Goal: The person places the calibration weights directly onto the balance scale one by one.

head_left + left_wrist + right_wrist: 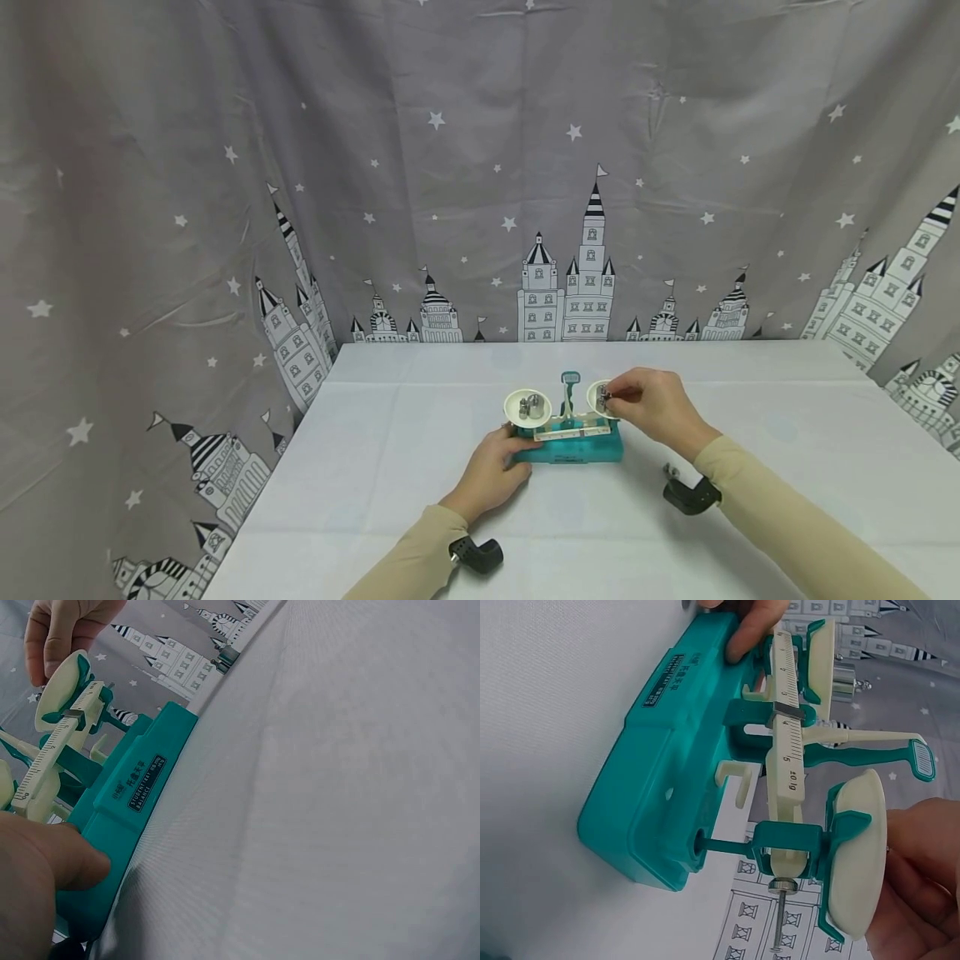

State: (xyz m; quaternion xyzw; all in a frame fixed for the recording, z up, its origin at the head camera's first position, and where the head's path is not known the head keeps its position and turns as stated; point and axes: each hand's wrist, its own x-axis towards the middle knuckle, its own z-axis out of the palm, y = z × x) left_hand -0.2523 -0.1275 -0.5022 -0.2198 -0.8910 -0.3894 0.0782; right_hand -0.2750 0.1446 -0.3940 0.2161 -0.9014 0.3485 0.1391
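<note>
A teal balance scale [570, 450] with two cream pans stands on the table. My left hand [491, 473] grips the left end of its base, one finger lying along the teal housing. On the left pan [514, 419] sit several shiny metal weights [533, 406]. At the right pan [592, 392], my right hand [654, 406] pinches a small metal weight [608, 397] between thumb and fingers. Other metal pieces show beside it, partly hidden by the fingertips. In the right wrist view, the tilted pan [860, 855] hides those fingertips.
A white cloth covers the table [360, 467]. Behind it hangs a grey curtain [465, 183] printed with castles and stars. The scale's upright pointer plate [571, 377] rises between the two pans, and a ruled beam [785, 712] runs across the front.
</note>
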